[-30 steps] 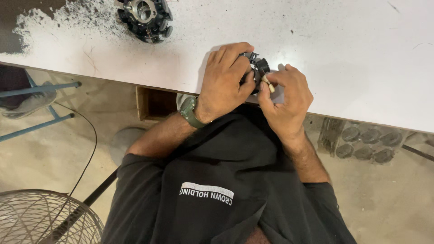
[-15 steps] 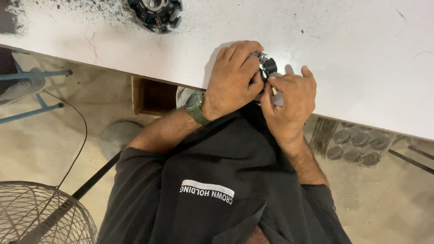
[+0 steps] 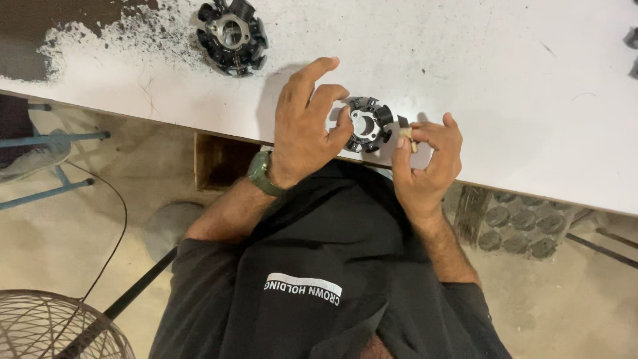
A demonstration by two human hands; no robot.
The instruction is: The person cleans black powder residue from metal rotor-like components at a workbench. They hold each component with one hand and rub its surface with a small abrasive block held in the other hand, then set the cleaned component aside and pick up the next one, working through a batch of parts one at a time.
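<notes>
On a white worktable [image 3: 505,86] dusted with dark filings at its left end, a second black toothed ring [image 3: 231,33] lies apart. Nearer the table's edge, the left hand [image 3: 307,126] (a green watch [image 3: 260,174] on its wrist) steadies a round stator core [image 3: 367,125] of black toothed poles around a bright metal hub, thumb and curled fingers on its left rim, forefinger raised. Just to its right, the right hand [image 3: 425,166] pinches a small pale, dark-tipped piece [image 3: 405,130] close against the core's rim.
</notes>
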